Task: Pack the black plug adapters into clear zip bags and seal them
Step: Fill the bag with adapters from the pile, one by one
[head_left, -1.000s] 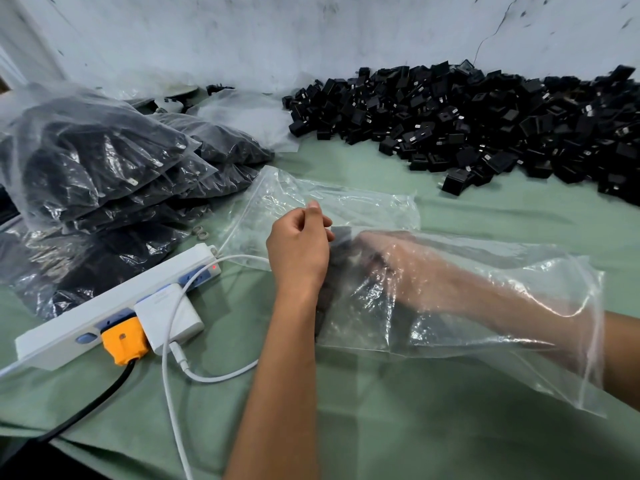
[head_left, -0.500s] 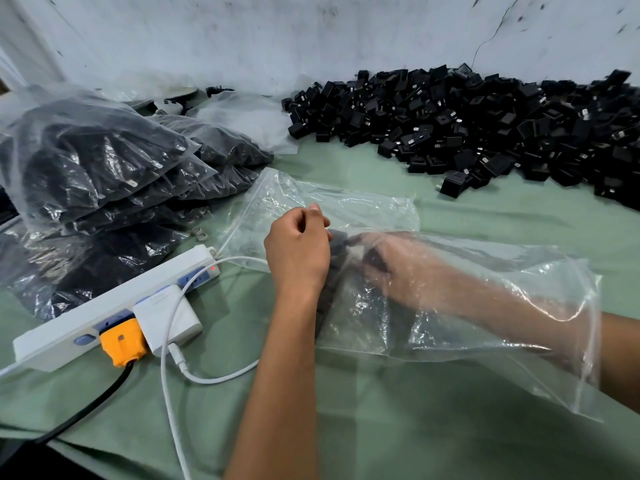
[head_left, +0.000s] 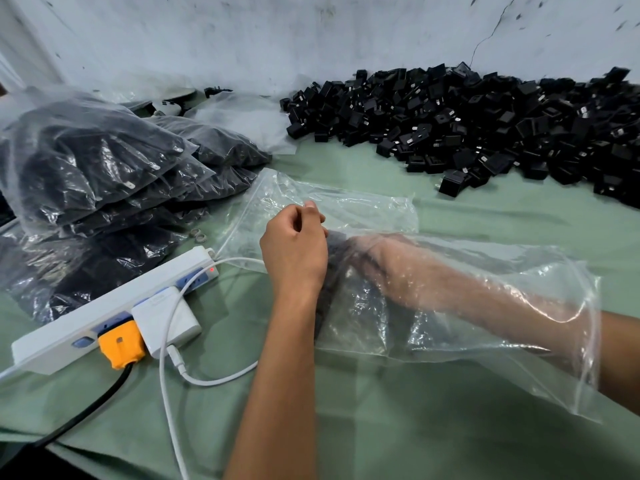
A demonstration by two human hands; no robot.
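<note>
- My right hand (head_left: 374,261) was pushed deep inside a clear zip bag (head_left: 485,306), forearm sleeved by the plastic; the bag lay on the green cloth (head_left: 415,427), mouth toward my right elbow.
- Through the film I could not tell whether those fingers were curled or straight; dark adapter shapes (head_left: 337,271) showed at the bag's closed end, just beside them.
- My left hand (head_left: 294,251) was curled, pinching the bag's closed end from outside.
- A second, flat clear bag (head_left: 346,206) lay under and behind my left hand.
- Loose black plug adapters (head_left: 485,126) were heaped against the wall, far right.
- Filled bags (head_left: 104,168) were stacked at left.
- A white power strip (head_left: 104,313) sat near the stack, with an orange plug (head_left: 121,344) and a white charger (head_left: 166,320) in it, the charger's cable (head_left: 207,379) looping across the cloth.
</note>
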